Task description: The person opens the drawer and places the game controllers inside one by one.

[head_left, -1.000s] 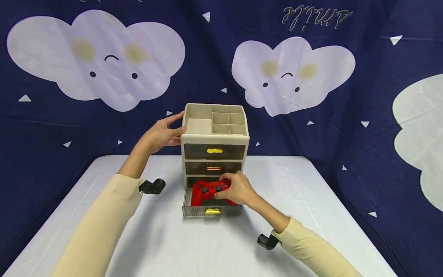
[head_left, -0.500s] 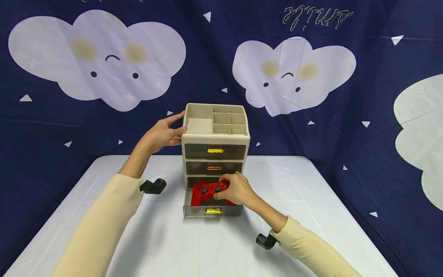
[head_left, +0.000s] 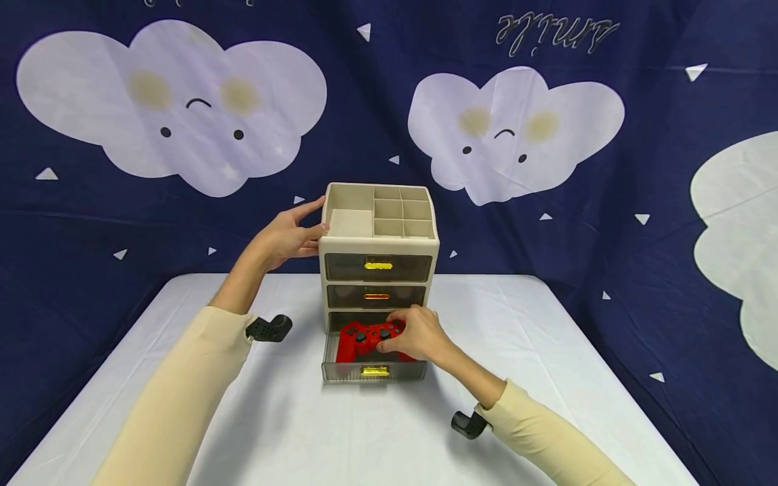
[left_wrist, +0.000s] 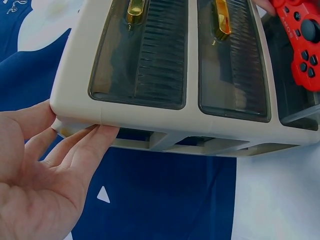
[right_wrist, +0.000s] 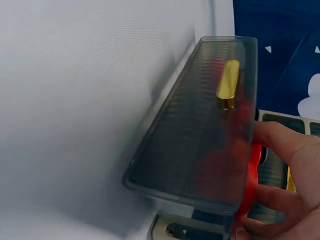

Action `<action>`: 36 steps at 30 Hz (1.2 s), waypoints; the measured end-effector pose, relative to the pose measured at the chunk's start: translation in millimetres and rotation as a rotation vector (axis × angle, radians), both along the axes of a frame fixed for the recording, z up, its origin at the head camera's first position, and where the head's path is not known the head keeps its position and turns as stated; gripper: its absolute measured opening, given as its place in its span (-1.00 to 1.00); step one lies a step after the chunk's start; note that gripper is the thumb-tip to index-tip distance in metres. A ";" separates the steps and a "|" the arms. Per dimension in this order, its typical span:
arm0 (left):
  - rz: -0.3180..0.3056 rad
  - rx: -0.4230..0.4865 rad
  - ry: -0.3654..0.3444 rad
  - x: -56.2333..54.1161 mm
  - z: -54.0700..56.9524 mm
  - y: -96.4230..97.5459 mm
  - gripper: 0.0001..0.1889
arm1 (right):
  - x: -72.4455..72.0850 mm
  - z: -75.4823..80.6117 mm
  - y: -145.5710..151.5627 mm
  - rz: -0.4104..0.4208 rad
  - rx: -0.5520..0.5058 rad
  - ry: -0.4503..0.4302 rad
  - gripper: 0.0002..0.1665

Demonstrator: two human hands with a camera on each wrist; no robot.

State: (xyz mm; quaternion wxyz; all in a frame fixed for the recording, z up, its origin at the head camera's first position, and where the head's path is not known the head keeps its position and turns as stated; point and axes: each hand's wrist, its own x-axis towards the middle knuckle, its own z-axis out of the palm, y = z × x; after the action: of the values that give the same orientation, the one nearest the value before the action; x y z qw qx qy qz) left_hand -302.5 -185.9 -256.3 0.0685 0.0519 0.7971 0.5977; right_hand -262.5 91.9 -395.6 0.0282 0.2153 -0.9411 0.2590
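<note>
A cream desktop drawer cabinet (head_left: 378, 245) stands on the table, its bottom drawer (head_left: 340, 372) pulled out. In that smoky clear drawer lies a red game controller (head_left: 349, 347), tilted, with its front edge behind the drawer front. My right hand (head_left: 419, 334) pinches the controller's right part, thumb on its face and fingers over its far edge. In the right wrist view the red controller (right_wrist: 248, 192) shows partly through the drawer wall. My left hand (head_left: 286, 236) grips the cabinet's upper left edge; its fingers (left_wrist: 82, 150) lie along the side in the left wrist view.
The upper drawer (head_left: 346, 268) and middle drawer (head_left: 346, 297) are pushed in, each with a gold handle. An organizer top (head_left: 352, 221) with several compartments crowns the cabinet. A white cloth covers the table (head_left: 273, 418); a dark blue cloud-print curtain (head_left: 365, 121) hangs behind it.
The controller and my right hand have sunk very slightly in the bottom drawer. My left hand keeps its place on the cabinet.
</note>
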 end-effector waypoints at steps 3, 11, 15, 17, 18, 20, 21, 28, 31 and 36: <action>0.000 0.000 0.002 -0.2 0.0 -0.1 -0.25 | -1.5 -2.8 0.9 0.005 -0.001 -0.005 -0.37; 0.002 -0.010 0.006 -0.2 0.2 0.0 -0.25 | -3.7 -6.4 1.3 0.014 0.005 -0.021 -0.36; -0.001 -0.012 0.007 -1.2 0.1 0.4 -0.25 | -3.8 -7.6 1.4 0.031 0.020 -0.029 -0.36; -0.001 -0.013 0.006 -1.3 0.3 0.5 -0.25 | -3.6 -8.1 1.5 0.039 0.025 -0.032 -0.36; -0.001 -0.013 0.006 -1.2 0.4 0.6 -0.25 | -3.5 -8.2 1.5 0.043 0.026 -0.035 -0.35; 0.001 -0.016 0.004 -0.9 0.7 0.6 -0.25 | -3.6 -8.0 1.4 0.049 0.029 -0.039 -0.35; 0.003 -0.016 0.003 -0.7 0.8 0.5 -0.25 | -3.6 -8.0 1.5 0.051 0.030 -0.040 -0.35; 0.003 -0.020 0.011 -1.0 0.7 0.2 -0.25 | -4.7 -9.7 3.0 0.072 0.050 -0.022 -0.34; 0.003 -0.021 0.011 -0.8 0.0 0.3 -0.25 | -4.8 -11.6 3.1 0.070 0.057 -0.013 -0.35; 0.001 -0.013 0.008 -0.5 -0.9 0.6 -0.25 | -3.4 -13.7 3.3 0.070 0.039 -0.001 -0.36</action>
State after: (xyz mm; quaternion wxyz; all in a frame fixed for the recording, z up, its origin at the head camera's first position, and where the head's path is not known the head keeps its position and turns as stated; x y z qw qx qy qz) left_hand -303.0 -185.3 -257.2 0.0654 0.0532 0.8012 0.5924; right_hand -265.9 95.2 -409.3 0.0145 0.2483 -0.9379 0.2417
